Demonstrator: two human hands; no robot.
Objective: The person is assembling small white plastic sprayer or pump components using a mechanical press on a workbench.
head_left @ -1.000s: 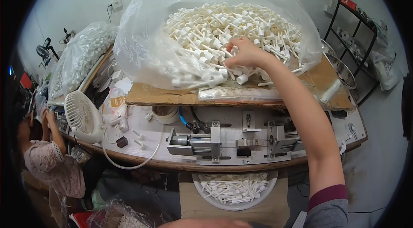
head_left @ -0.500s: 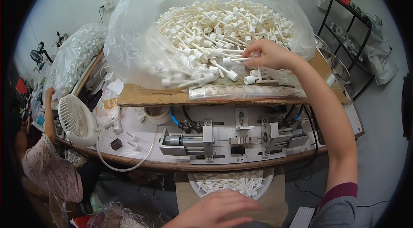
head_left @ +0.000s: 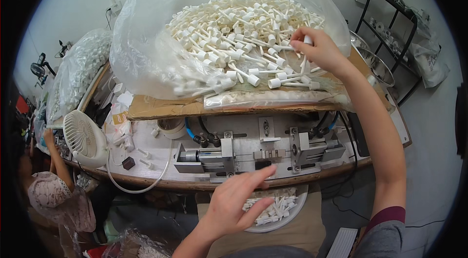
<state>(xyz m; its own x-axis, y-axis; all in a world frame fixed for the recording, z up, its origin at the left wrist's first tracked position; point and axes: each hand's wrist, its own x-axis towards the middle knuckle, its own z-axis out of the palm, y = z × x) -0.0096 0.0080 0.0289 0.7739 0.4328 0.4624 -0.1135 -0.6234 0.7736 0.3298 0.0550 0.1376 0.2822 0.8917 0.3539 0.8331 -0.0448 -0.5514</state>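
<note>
My right hand (head_left: pixel 319 52) is closed in a pinch on a white cap with a thin stem (head_left: pixel 307 41), the stem pointing down, at the right front of a heap of like white stemmed caps (head_left: pixel 243 19). The heap lies in a large open clear plastic bag (head_left: pixel 139 43). With fingers apart and nothing in them, my left hand (head_left: pixel 231 204) hovers at the table's front edge. Its fingertips are near a metal clamping fixture (head_left: pixel 269 154) between two cylinder units. Below that hand, partly hidden, a white bowl (head_left: pixel 303 205) holds many small white stick-like parts.
The bag rests on a cardboard sheet (head_left: pixel 165 107) above the fixture. A white fan (head_left: pixel 85 138) and a clear hose (head_left: pixel 141 191) are at left. Another person's arm (head_left: pixel 58 165) works at far left. Metal bowls (head_left: pixel 382 70) and a black rack (head_left: pixel 390 34) stand at right.
My right hand has lifted slightly up and right from the heap's front, with the cap's stem turned downward. My left hand has risen from the lower edge toward the fixture, fingers spread.
</note>
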